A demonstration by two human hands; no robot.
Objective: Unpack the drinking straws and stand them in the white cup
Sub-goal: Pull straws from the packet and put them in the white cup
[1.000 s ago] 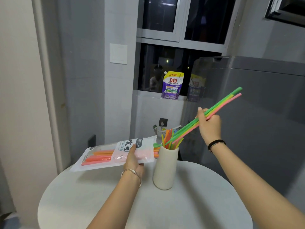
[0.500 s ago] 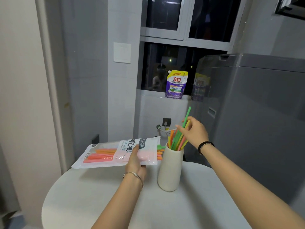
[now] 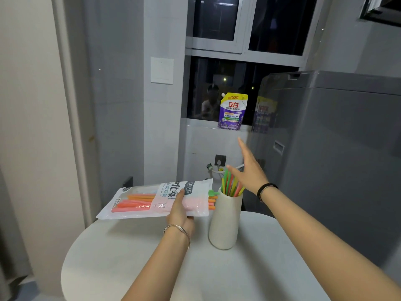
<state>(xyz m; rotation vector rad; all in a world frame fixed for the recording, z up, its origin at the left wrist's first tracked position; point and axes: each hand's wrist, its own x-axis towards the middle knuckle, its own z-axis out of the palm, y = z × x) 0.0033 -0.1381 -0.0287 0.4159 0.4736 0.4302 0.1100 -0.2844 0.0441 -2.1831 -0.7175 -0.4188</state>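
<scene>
Green, orange, pink and yellow straws (image 3: 230, 185) stand fanned in the white cup (image 3: 224, 222) on the round counter (image 3: 134, 257). The left hand (image 3: 180, 211) grips the straw packet (image 3: 156, 198), its open end beside the cup. The right hand (image 3: 249, 170), released and spread, hovers above the straws.

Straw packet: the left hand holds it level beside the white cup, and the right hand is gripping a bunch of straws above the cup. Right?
Not quite. In the head view the right hand is open with fingers spread and holds nothing; the straws already stand in the white cup. The left hand does hold the straw packet level beside the cup.
</scene>
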